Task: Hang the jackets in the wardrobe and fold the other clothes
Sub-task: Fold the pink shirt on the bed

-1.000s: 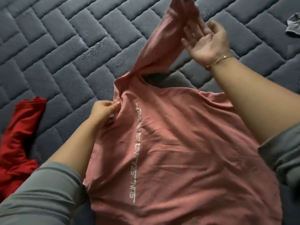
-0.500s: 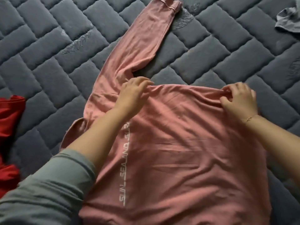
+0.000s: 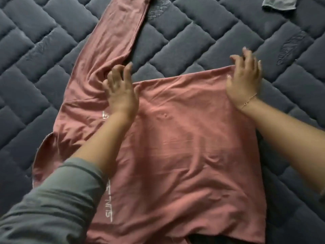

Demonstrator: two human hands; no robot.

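A pink long-sleeved shirt with white lettering down its left side lies spread flat on the dark quilted mattress. One sleeve stretches away to the upper left. My left hand rests on the cloth where that sleeve meets the body, its fingers spread over the wrinkles. My right hand lies at the shirt's far right corner with its fingers loosely spread on the top edge. Neither hand grips the fabric.
A grey garment lies at the top right corner of the mattress. My grey sleeves enter from the bottom left and the right edge. Bare mattress surrounds the shirt on the left, far and right sides.
The raised sleeve has been laid out flat to the upper left. Both hands came down onto the shirt's top edge and loosened from pinching to spread fingers. The red garment left the view.
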